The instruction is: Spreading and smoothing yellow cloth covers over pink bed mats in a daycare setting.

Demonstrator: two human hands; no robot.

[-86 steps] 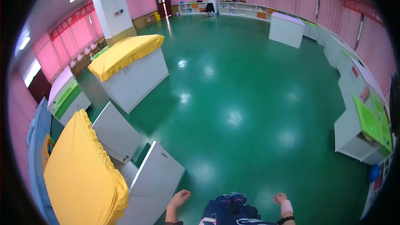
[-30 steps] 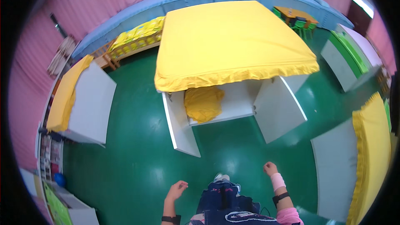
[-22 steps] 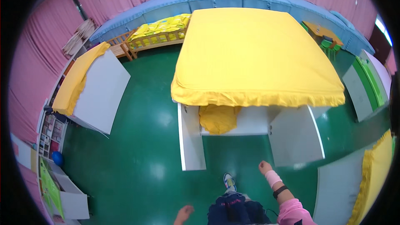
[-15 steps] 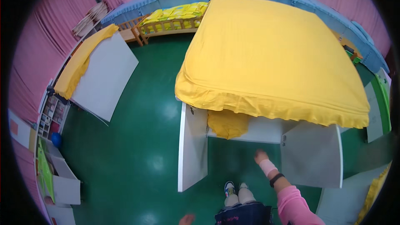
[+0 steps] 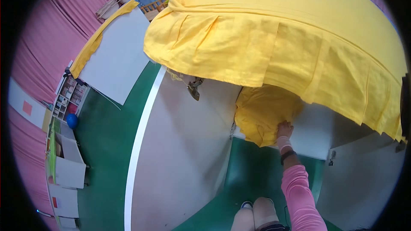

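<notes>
At center right, our right hand (image 5: 284,129) grasps the yellow cloth bundle (image 5: 263,117) hanging under the big yellow cover (image 5: 274,34); our left hand is out of view.

Your right hand (image 5: 284,129), coming out of a pink sleeve (image 5: 299,196), is touching a plain yellow bundle of cloth (image 5: 263,117). Above it a matching yellow pleated cover (image 5: 274,38) is hanging. Left of your hand, a white panel (image 5: 184,154) is standing on the green floor (image 5: 107,145).

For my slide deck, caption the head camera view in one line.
Right hand grips a yellow bundle under the yellow-draped white cabinet.
</notes>
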